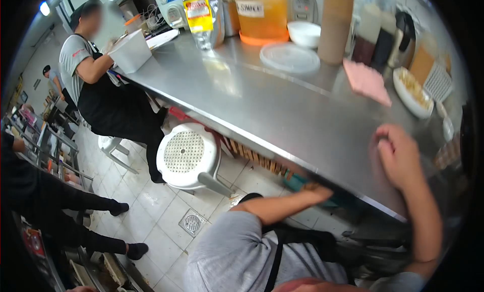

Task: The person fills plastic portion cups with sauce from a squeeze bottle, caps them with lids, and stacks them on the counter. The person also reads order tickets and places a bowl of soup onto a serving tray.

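Observation:
My right hand (399,153) rests on the steel table (282,108) near its right end, with curled fingers and nothing visible in them. My left hand (317,192) is low by the table's front edge, in shadow and blurred; its fingers are hidden. Beyond my right hand lies a folded pink cloth (367,82). Further right, a white oval dish (422,108) holds a pale chopped food. A spoon (446,123) and a flat grater (438,83) lie beside that dish.
Along the back stand a foil pouch (200,17), an orange sauce tub (262,20), a white bowl (304,35), a clear lid (290,58) and a brown bottle (335,27). A white stool (187,153) stands by the table. A co-worker (106,100) sits at the far end with a white container (132,52).

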Demonstrator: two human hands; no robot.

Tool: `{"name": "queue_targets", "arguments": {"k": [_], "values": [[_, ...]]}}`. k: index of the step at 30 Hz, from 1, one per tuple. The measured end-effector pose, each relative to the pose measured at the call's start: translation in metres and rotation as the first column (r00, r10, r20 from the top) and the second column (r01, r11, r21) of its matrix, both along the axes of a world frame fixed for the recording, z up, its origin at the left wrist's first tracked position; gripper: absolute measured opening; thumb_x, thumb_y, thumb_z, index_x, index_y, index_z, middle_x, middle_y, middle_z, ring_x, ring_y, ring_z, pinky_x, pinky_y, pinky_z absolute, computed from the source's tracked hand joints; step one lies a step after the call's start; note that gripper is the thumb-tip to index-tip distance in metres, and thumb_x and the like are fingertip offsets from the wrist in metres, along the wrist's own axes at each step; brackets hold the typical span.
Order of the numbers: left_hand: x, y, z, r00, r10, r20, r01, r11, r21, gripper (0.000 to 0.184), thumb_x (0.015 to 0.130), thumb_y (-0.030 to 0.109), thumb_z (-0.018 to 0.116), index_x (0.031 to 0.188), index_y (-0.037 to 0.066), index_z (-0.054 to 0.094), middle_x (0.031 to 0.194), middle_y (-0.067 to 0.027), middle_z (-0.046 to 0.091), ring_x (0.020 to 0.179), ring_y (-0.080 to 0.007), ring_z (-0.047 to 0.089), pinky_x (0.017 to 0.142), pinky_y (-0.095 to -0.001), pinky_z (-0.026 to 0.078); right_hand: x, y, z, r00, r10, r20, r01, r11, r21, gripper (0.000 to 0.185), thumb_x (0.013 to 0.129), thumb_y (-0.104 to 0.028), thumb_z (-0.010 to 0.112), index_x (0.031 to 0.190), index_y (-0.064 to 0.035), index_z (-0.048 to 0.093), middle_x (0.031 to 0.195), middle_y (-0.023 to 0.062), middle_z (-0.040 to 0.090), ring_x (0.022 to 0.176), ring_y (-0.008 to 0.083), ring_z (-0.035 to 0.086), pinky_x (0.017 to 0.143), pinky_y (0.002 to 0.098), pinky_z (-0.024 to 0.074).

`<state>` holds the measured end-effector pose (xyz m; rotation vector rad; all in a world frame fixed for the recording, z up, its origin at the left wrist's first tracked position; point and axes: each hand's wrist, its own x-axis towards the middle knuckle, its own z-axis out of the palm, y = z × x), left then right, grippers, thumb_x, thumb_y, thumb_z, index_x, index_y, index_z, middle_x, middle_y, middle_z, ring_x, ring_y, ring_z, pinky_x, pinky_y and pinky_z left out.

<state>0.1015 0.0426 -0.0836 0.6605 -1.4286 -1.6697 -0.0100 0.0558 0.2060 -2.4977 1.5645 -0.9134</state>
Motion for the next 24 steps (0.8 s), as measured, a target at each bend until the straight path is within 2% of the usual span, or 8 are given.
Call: {"name": "queue_targets", "arguments": {"k": [3,6,9,12,14,16,20,24], "values": [[0.009,0.052,0.012,0.986,-0.165,-0.012,0.159,0.924,0.348,0.026,0.079,0.023,0.05,0.095,0.003,0.052,0.083,-0.0045,0.056,0.064,-0.0135,0.052,0.055,-0.0256,0.043,-0.001,-0.006,0.008,0.999,-0.039,0.011,0.038,0.998,0.045,0.014,0.064,-0.007,0.054,0.078,-0.007,0.055,0.065,0.0077,0.051,0.055,0.0224,0.049,0.053,0.0312,0.039],[0.043,0.093,0.069,0.995,-0.098,0.031,0.068,0.853,0.517,0.024,0.076,0.024,0.05,0.092,0.007,0.052,0.076,-0.0001,0.053,0.06,-0.0079,0.047,0.049,-0.0215,0.039,-0.006,-0.011,0.007,0.991,-0.105,0.078,0.094,0.986,0.14,0.012,0.062,-0.007,0.057,0.074,-0.0066,0.054,0.056,0.0053,0.046,0.051,0.0211,0.046,0.05,0.032,0.0371],[0.076,0.106,0.058,0.971,-0.237,-0.019,0.223,0.882,0.415,0.028,0.077,0.024,0.05,0.1,0.008,0.051,0.086,-0.0005,0.053,0.075,-0.0078,0.049,0.055,-0.0218,0.041,-0.004,-0.013,0.009,0.989,-0.105,0.106,0.095,0.991,0.089,0.009,0.063,-0.007,0.058,0.071,-0.0072,0.053,0.054,0.0048,0.046,0.05,0.0219,0.047,0.049,0.0329,0.0366],[0.136,0.105,0.155,0.96,-0.19,0.205,0.031,0.8,0.599,0.027,0.073,0.029,0.054,0.095,0.013,0.051,0.078,0.0026,0.051,0.065,-0.0069,0.046,0.047,-0.0199,0.038,-0.009,-0.013,0.007,0.993,-0.071,0.092,0.068,0.997,0.036,0.007,0.064,-0.008,0.058,0.067,-0.0076,0.052,0.055,0.0057,0.046,0.051,0.0228,0.047,0.049,0.0333,0.0371],[0.173,0.107,0.214,0.914,-0.2,0.353,-0.114,0.708,0.697,0.03,0.072,0.032,0.054,0.097,0.014,0.051,0.079,0.0024,0.052,0.069,-0.0072,0.048,0.049,-0.02,0.04,-0.008,-0.015,0.01,0.996,-0.063,0.062,0.063,0.998,0.004,0.007,0.065,-0.009,0.057,0.065,-0.0069,0.05,0.055,0.0071,0.046,0.051,0.0229,0.047,0.048,0.0325,0.0376],[0.209,0.111,0.239,0.927,-0.184,0.326,-0.102,0.715,0.692,0.026,0.076,0.029,0.052,0.098,0.016,0.051,0.088,0.0012,0.054,0.074,-0.0084,0.051,0.051,-0.02,0.041,-0.006,-0.015,0.015,0.996,-0.088,0.033,0.087,0.995,0.046,0.007,0.065,-0.009,0.056,0.064,-0.0076,0.05,0.056,0.0071,0.046,0.052,0.0239,0.048,0.049,0.0339,0.0383],[0.262,0.117,0.296,0.979,-0.059,0.197,-0.095,0.717,0.69,0.03,0.078,0.032,0.053,0.101,0.014,0.048,0.088,0.0017,0.055,0.067,-0.0085,0.055,0.048,-0.0186,0.04,-0.006,-0.017,0.014,0.993,-0.117,0.0,0.116,0.987,0.111,0.007,0.065,-0.012,0.055,0.063,-0.0115,0.049,0.059,0.0059,0.05,0.056,0.0259,0.051,0.051,0.0369,0.0395],[0.264,0.106,0.347,0.984,0.13,0.12,-0.175,0.798,0.577,0.037,0.077,0.036,0.057,0.101,0.011,0.047,0.089,-0.0008,0.055,0.067,-0.0092,0.054,0.05,-0.0187,0.04,-0.006,-0.016,0.017,0.994,-0.11,0.025,0.107,0.989,0.098,0.005,0.066,-0.011,0.055,0.064,-0.0094,0.05,0.057,0.007,0.048,0.055,0.0255,0.05,0.052,0.0371,0.0397]]}}
